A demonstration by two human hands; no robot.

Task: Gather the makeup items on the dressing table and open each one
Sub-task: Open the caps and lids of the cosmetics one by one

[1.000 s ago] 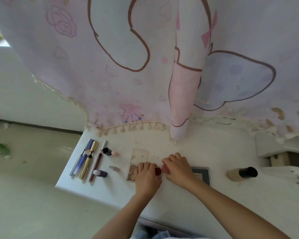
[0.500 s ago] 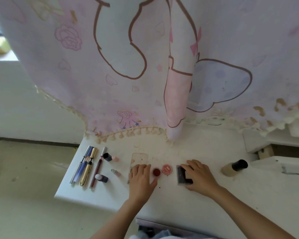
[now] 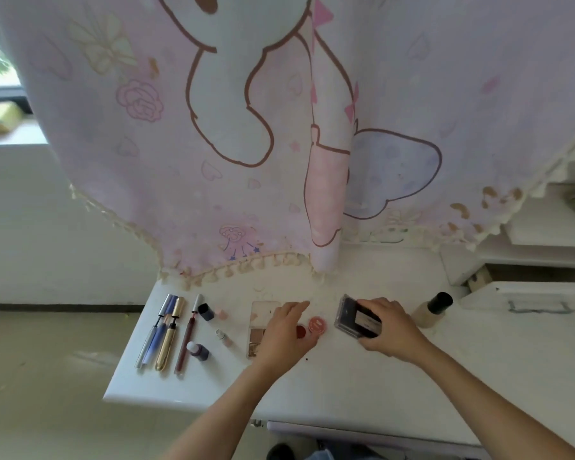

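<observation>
On the white dressing table (image 3: pixel 362 380) my right hand (image 3: pixel 387 328) grips a dark rectangular compact (image 3: pixel 352 316) and holds it tilted off the surface. My left hand (image 3: pixel 284 333) hovers with fingers stretched over an opened eyeshadow palette (image 3: pixel 258 322). Between the hands lie a small dark-red pot (image 3: pixel 301 332) and its coral lid (image 3: pixel 317 325). At the left lie a blue mascara tube (image 3: pixel 158 330), a gold tube (image 3: pixel 169 333), a brown liner (image 3: pixel 186 336), a black cap (image 3: pixel 206 311), a small purple bottle (image 3: pixel 198 350) and a tiny clear vial (image 3: pixel 224 337).
A beige foundation bottle with a black cap (image 3: pixel 431 310) lies right of my right hand. A pink printed curtain with a tasselled hem (image 3: pixel 246 144) hangs over the table's back edge. White shelving (image 3: pixel 525 254) stands at the right. The floor lies beyond the table's left edge.
My right hand has left the coral lid, reached right, and picked up the dark compact, tilting it up. My left hand has lifted off the red pot and palette.
</observation>
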